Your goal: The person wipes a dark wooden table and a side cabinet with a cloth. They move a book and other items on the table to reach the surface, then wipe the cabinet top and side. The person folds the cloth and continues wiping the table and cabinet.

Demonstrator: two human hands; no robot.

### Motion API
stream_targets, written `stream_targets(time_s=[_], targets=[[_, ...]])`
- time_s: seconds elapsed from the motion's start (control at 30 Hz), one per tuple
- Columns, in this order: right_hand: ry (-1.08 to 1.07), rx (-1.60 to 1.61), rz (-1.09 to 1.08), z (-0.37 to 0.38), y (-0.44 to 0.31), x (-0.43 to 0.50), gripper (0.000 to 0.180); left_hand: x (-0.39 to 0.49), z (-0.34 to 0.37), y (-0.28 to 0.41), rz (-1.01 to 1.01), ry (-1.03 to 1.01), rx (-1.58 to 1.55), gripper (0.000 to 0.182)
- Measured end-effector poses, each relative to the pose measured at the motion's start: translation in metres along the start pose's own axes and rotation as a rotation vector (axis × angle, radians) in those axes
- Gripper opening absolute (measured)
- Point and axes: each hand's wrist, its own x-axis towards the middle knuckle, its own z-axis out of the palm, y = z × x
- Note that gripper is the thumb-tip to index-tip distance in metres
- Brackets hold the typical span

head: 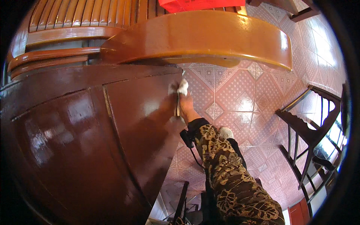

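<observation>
My right hand (186, 103) is closed around a white cloth (183, 87), at the right edge of a dark reddish-brown wooden tabletop (140, 112). Part of the cloth sticks out beyond the fingers, near the table's far corner; a thin pale strip shows along the edge beside the hand. The sleeve (225, 168) on this arm is dark with a gold leaf pattern. My left hand is out of view. Grooves cross the glossy tabletop, which reflects light and carries the arm's shadow.
Beyond the table stands an orange-brown wooden bench with a broad curved armrest (197, 36) and a slatted seat (76, 14), a red item (197, 4) on it. Dark wooden chairs (306, 126) are on the right. A black object (186, 138) with a cable hangs below the wrist, above patterned floor tiles (236, 84).
</observation>
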Motion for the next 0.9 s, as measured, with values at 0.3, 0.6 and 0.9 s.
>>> stream_targets(time_s=[0.3, 0.6, 0.9], targets=[[-0.216, 0.083, -0.734, -0.001, -0.06, -0.082, 0.046, 0.023, 0.005, -0.006, -0.001, 0.007, -0.013, 0.035], [-0.075, -0.229, -0.234, -0.001, 0.0, 0.074, 0.036, 0.024, 0.006, -0.006, -0.026, 0.007, 0.003, 0.035], [-0.056, -0.483, 0.049, -0.041, 0.144, 0.04, 0.039, 0.022, 0.004, 0.003, -0.035, -0.001, 0.012, 0.034]])
